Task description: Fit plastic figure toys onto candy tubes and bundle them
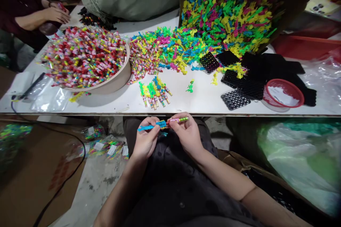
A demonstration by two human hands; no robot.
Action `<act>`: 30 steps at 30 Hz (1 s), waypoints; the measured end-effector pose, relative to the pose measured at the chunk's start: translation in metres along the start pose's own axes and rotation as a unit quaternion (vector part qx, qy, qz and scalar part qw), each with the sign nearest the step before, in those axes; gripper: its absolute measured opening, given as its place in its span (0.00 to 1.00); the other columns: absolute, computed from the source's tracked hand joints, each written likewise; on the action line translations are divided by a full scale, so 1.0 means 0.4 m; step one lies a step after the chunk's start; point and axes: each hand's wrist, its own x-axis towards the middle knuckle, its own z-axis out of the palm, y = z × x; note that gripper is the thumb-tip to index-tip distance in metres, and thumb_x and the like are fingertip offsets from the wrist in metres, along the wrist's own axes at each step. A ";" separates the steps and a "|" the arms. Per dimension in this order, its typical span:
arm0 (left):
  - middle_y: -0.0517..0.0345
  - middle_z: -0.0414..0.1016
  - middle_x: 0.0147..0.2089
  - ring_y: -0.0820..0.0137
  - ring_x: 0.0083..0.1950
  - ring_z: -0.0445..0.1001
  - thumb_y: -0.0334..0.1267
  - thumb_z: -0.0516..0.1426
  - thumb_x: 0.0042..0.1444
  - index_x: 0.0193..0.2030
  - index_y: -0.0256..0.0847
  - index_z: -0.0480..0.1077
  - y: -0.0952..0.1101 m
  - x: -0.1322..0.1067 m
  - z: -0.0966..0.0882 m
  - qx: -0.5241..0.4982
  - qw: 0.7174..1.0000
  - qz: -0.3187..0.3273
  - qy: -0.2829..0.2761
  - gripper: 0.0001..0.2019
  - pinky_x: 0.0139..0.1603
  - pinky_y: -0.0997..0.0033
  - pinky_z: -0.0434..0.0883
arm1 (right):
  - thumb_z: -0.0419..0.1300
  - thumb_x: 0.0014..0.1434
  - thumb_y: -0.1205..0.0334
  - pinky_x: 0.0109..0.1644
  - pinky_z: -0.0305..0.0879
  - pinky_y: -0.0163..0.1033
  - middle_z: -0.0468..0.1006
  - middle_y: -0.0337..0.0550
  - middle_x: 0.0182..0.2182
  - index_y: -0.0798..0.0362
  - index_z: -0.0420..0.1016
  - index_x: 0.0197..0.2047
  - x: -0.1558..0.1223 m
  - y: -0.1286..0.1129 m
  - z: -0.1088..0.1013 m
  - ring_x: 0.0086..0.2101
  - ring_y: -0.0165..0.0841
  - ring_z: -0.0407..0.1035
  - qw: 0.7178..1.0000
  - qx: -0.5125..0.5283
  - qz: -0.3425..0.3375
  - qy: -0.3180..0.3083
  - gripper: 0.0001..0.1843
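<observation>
One head-worn camera looks forward and down, close above the left hand [145, 142] and right hand [187, 136], facing the white table [202, 100], which spans left to right farther off.

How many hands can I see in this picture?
3: the left hand and right hand at bottom centre, both gripping a colourful stick, and a co-worker's hand top left; another may be hidden behind it.

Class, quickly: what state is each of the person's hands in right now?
Left hand: closed, fingers holding the blue plastic piece.
Right hand: closed, fingers holding the colourful stick.
</observation>
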 end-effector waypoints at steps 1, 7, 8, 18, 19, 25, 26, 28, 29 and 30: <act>0.63 0.64 0.30 0.78 0.31 0.66 0.34 0.65 0.40 0.25 0.38 0.64 -0.002 0.002 -0.003 0.002 1.000 -0.005 0.004 0.12 0.36 0.77 0.65 | 0.64 0.48 0.60 0.38 0.71 0.37 0.75 0.36 0.29 0.51 0.68 0.32 0.002 0.003 -0.002 0.31 0.29 0.70 1.000 -0.002 0.002 -0.001 0.09; 0.63 0.67 0.31 0.78 0.32 0.67 0.34 0.66 0.38 0.25 0.38 0.65 -0.009 0.009 -0.018 -0.009 0.999 -0.030 0.025 0.12 0.37 0.77 0.66 | 0.64 0.49 0.60 0.38 0.71 0.37 0.74 0.37 0.29 0.50 0.68 0.33 0.004 0.018 0.002 0.32 0.29 0.70 1.000 -0.015 -0.008 0.002 0.09; 0.63 0.67 0.31 0.78 0.32 0.68 0.34 0.66 0.38 0.25 0.38 0.65 -0.008 0.010 -0.021 -0.010 0.999 -0.033 0.027 0.12 0.37 0.78 0.66 | 0.64 0.49 0.60 0.38 0.71 0.37 0.74 0.37 0.29 0.50 0.68 0.33 0.003 0.019 0.005 0.32 0.29 0.70 1.000 -0.015 -0.008 0.001 0.09; 0.65 0.66 0.31 0.80 0.32 0.67 0.32 0.64 0.41 0.29 0.39 0.68 0.004 0.038 -0.058 0.027 0.998 -0.050 0.004 0.09 0.37 0.80 0.64 | 0.65 0.45 0.56 0.35 0.67 0.35 0.74 0.35 0.26 0.52 0.69 0.31 0.039 0.064 -0.012 0.28 0.28 0.69 0.997 -0.052 0.059 -0.016 0.12; 0.65 0.67 0.32 0.80 0.32 0.68 0.32 0.64 0.42 0.34 0.41 0.69 0.006 0.042 -0.067 0.027 0.998 -0.058 -0.007 0.11 0.38 0.79 0.65 | 0.66 0.44 0.56 0.34 0.66 0.34 0.74 0.35 0.25 0.53 0.70 0.30 0.047 0.072 -0.019 0.27 0.27 0.68 0.995 -0.065 0.071 -0.024 0.13; 0.51 0.61 0.59 0.65 0.55 0.64 0.37 0.62 0.47 0.62 0.56 0.48 -0.019 0.054 -0.199 0.100 0.970 -0.169 -0.146 0.38 0.53 0.63 0.61 | 0.65 0.45 0.55 0.35 0.65 0.34 0.75 0.36 0.26 0.54 0.70 0.35 0.128 0.100 -0.085 0.27 0.26 0.68 0.996 -0.040 0.080 0.014 0.15; 0.50 0.60 0.60 0.64 0.57 0.63 0.38 0.61 0.49 0.62 0.55 0.50 -0.033 0.053 -0.231 0.123 0.961 -0.196 -0.149 0.35 0.54 0.62 0.60 | 0.65 0.45 0.55 0.38 0.65 0.35 0.75 0.37 0.28 0.54 0.69 0.35 0.152 0.100 -0.100 0.29 0.27 0.69 0.997 -0.045 0.050 0.039 0.16; 0.49 0.60 0.60 0.63 0.57 0.64 0.39 0.59 0.51 0.60 0.51 0.56 -0.064 0.051 -0.292 0.133 0.946 -0.257 -0.148 0.29 0.55 0.61 0.58 | 0.64 0.45 0.55 0.42 0.64 0.36 0.75 0.39 0.31 0.54 0.67 0.35 0.208 0.097 -0.128 0.33 0.29 0.70 0.992 -0.084 -0.027 0.086 0.16; 0.48 0.62 0.60 0.62 0.56 0.64 0.39 0.59 0.51 0.59 0.49 0.59 -0.078 0.051 -0.319 0.113 0.941 -0.283 -0.147 0.27 0.56 0.60 0.57 | 0.64 0.46 0.54 0.43 0.64 0.37 0.75 0.40 0.31 0.54 0.67 0.35 0.237 0.097 -0.140 0.35 0.29 0.70 0.986 -0.117 -0.061 0.106 0.16; 0.48 0.62 0.59 0.62 0.55 0.65 0.41 0.59 0.51 0.58 0.48 0.60 -0.091 0.053 -0.343 0.078 0.939 -0.301 -0.147 0.26 0.56 0.59 0.57 | 0.62 0.47 0.53 0.43 0.63 0.37 0.75 0.41 0.32 0.54 0.67 0.36 0.265 0.098 -0.149 0.35 0.30 0.69 0.976 -0.156 -0.087 0.123 0.16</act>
